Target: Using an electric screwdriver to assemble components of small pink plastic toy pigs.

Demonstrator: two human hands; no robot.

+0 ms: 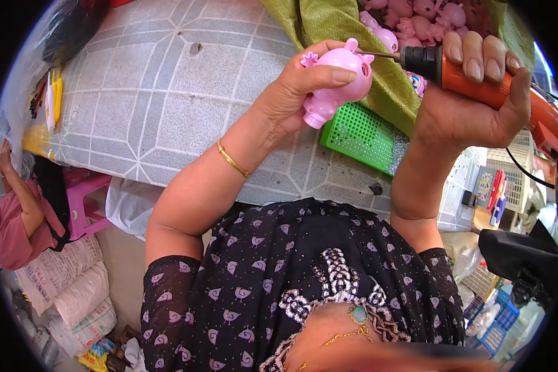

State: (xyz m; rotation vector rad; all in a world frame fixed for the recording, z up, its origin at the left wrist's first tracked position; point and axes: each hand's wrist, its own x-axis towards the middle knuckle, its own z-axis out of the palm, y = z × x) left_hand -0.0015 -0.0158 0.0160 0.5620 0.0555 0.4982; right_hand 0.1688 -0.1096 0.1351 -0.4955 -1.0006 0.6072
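A pink plastic pig-shaped toy (pixel 336 94) is gripped in my left hand (pixel 301 80), tilted, with the thumb across it. My right hand (pixel 471 105) is wrapped round an orange electric screwdriver (pixel 477 84) with a black nose. Its thin metal shaft (pixel 381 54) points left, and the tip meets the toy near its ear; whether a screw sits there is too small to tell. Under the toy, a green perforated tray (pixel 361 133) lies on the table, with many small silvery pieces at its right side.
Behind the tray, an olive woven sack (pixel 328 28) holds several pink toy parts (pixel 415 18). The grey tiled-pattern table cover (pixel 186 87) spreads leftward. Yellow-handled tools (pixel 56 99) lie at far left. Another person's arm (pixel 25 192) shows beside a pink stool (pixel 84 201). A black cable (pixel 527 170) hangs at right.
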